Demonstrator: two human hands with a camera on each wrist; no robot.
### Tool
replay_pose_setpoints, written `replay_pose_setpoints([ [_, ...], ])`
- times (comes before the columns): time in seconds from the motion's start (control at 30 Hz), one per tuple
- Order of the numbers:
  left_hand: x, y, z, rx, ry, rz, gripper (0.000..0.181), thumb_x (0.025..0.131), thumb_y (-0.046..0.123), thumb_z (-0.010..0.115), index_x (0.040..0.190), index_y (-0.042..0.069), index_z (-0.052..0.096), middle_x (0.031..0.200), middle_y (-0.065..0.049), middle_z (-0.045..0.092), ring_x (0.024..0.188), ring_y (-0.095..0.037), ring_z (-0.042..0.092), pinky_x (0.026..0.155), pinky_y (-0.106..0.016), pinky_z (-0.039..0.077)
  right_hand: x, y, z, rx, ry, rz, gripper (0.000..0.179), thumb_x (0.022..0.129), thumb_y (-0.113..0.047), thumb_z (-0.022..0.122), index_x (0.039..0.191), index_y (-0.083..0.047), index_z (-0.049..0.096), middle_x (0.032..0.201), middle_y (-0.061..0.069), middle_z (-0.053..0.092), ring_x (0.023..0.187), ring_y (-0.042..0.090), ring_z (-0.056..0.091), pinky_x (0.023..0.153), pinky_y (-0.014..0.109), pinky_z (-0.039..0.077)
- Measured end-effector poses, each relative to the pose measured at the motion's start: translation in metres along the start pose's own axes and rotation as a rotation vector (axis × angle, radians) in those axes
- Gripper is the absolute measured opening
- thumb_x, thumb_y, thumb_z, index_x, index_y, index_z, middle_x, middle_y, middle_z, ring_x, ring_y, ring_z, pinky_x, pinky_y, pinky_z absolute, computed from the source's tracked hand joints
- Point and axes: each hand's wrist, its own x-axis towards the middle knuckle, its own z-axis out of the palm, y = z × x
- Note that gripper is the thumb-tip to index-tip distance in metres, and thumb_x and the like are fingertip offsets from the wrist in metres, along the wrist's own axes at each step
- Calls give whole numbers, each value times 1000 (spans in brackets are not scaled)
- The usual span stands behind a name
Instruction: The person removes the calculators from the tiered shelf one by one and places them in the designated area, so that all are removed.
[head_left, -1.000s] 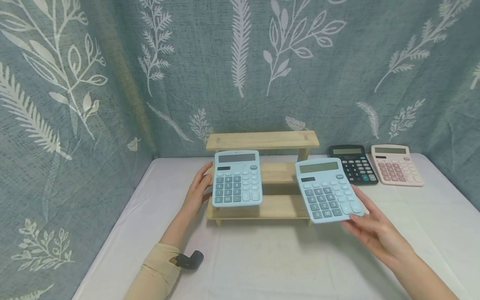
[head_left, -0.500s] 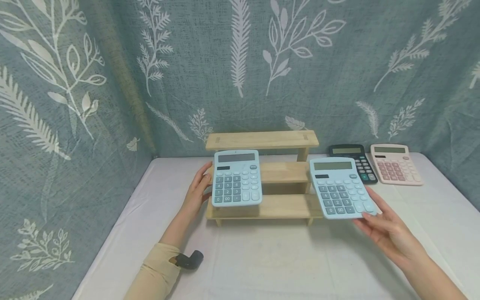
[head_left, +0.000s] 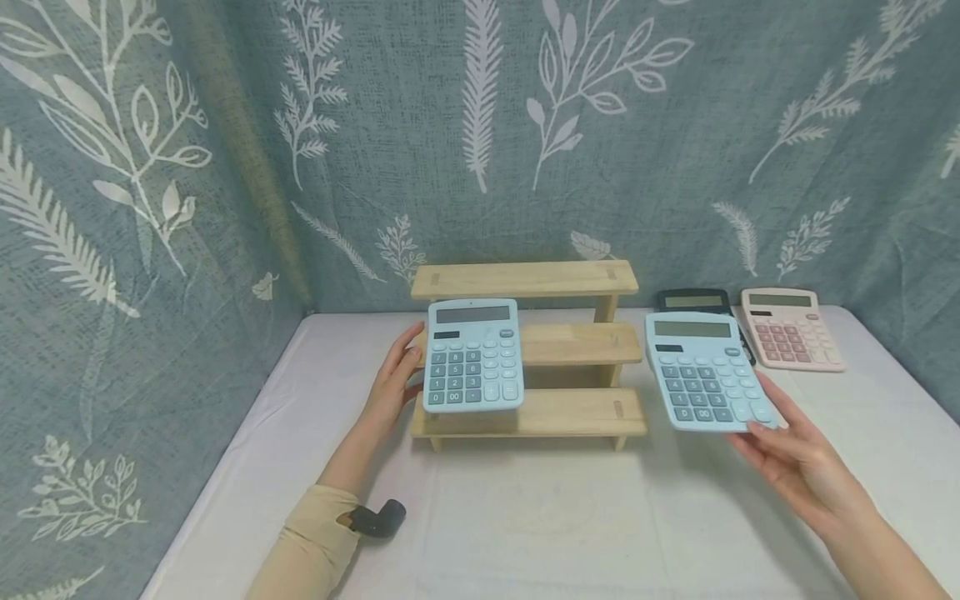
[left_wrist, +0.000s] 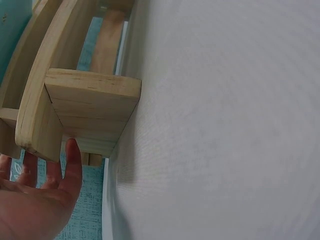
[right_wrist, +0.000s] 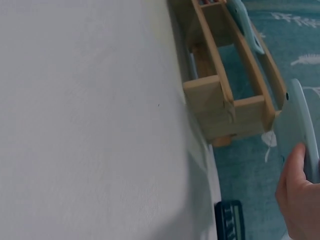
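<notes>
My right hand [head_left: 813,467] grips a light blue calculator [head_left: 701,371] by its lower right corner, thumb on the front, face toward the head camera. In the right wrist view this calculator [right_wrist: 298,122] shows nearly edge-on, beyond the end of the wooden step rack [right_wrist: 205,95]. A second light blue calculator [head_left: 474,357] leans on the left part of the three-tier rack [head_left: 570,412], its lower end over the bottom step. At the rack's left end is my left hand [head_left: 390,387]. In the left wrist view the fingers of that hand [left_wrist: 40,200] reach up to a step's end.
A black calculator [head_left: 693,298], partly hidden behind the held one, and a pink calculator [head_left: 793,329] lie at the back right of the white-covered table [head_left: 540,517]. A grey-green leaf-patterned curtain [head_left: 420,150] hangs behind. A dark curved piece [head_left: 382,518] sticks out from my left sleeve.
My right hand has carried its light blue calculator rightward, away from the rack, and it now covers much of the black calculator. My left hand and the calculator on the rack stay put.
</notes>
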Motion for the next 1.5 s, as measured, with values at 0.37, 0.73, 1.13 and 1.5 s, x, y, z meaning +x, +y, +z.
replay_pose_setpoints([
  [0.37, 0, -1, 0, -1, 1, 3, 51, 104, 47, 38, 153, 33, 29, 144, -7, 43, 122, -28, 47, 106, -53, 38, -6, -12, -17, 21, 55, 40, 59, 98, 18, 20, 137, -11, 54, 129, 17, 59, 118, 32, 58, 99, 41, 47],
  [0.73, 1, -1, 0, -5, 1, 7, 53, 104, 46, 38, 153, 29, 28, 144, -11, 42, 121, -27, 47, 106, -53, 38, -12, -27, -37, 29, 97, 74, 58, 99, 17, 20, 133, -12, 57, 126, 15, 61, 116, 32, 60, 98, 42, 49],
  [1.13, 2, -3, 0, -12, 3, 0, 53, 103, 48, 39, 153, 31, 30, 143, -8, 43, 123, -27, 47, 106, -52, 38, -18, -38, -54, 42, 173, 85, 54, 100, 16, 23, 125, -12, 61, 121, 14, 63, 111, 31, 62, 95, 41, 51],
  [1.5, 5, 0, -1, -7, -1, -5, 51, 104, 45, 38, 153, 31, 29, 146, -7, 41, 124, -27, 46, 106, -52, 38, -19, -44, -59, -27, 316, 148, 47, 100, 14, 29, 115, -15, 64, 114, 10, 66, 106, 27, 65, 92, 39, 53],
])
